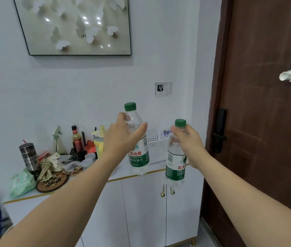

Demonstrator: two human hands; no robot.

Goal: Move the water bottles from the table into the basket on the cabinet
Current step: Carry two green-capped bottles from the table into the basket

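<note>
Head view: left hand (123, 138) and right hand (187, 143) each grip a full, likely heavy, smooth water bottle by its upper body, near the white basket (156, 148).

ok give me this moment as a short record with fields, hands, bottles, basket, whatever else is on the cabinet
left hand: left hand grips the left bottle by its upper body, upright
right hand: right hand grips the right bottle near its neck, upright
caps: green, on both
basket: white basket on the cabinet, behind the bottles; contents not visible
bottles in basket: neither yet
cabinet clutter: metal tumbler, sauce bottle, wipes pack
right side: brown door
</note>
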